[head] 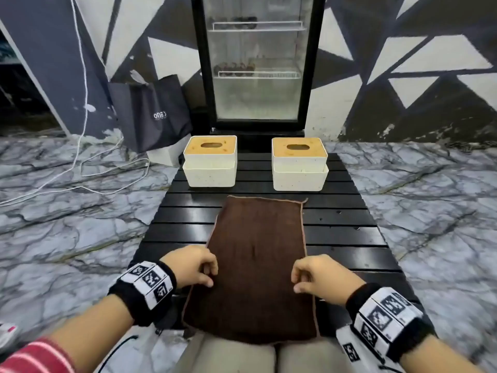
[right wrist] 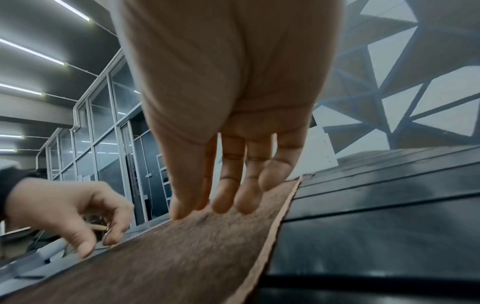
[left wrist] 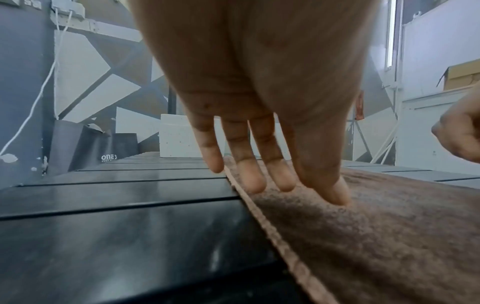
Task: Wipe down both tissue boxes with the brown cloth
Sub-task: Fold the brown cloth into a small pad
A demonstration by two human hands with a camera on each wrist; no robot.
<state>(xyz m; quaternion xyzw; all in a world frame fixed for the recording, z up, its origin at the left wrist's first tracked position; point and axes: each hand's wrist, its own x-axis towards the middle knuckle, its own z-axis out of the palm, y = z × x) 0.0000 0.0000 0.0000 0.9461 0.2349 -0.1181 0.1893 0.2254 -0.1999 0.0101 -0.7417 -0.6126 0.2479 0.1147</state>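
Tissue boxes (head: 210,160) unlabelled; black bag (head: 153,111) reads "ONE".

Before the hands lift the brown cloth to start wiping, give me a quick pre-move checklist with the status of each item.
1. Brown cloth lies flat on the black slatted table: ok.
2. Left hand fingertips at the cloth's left edge: ok.
3. Right hand fingertips at the cloth's right edge: ok.
4. Either hand has a real grip on the cloth: not ok, fingers only rest on it.
5. Left tissue box and right tissue box upright beyond the cloth, apart from it: ok.
6. Boxes' surfaces dirty or clean: cannot tell.
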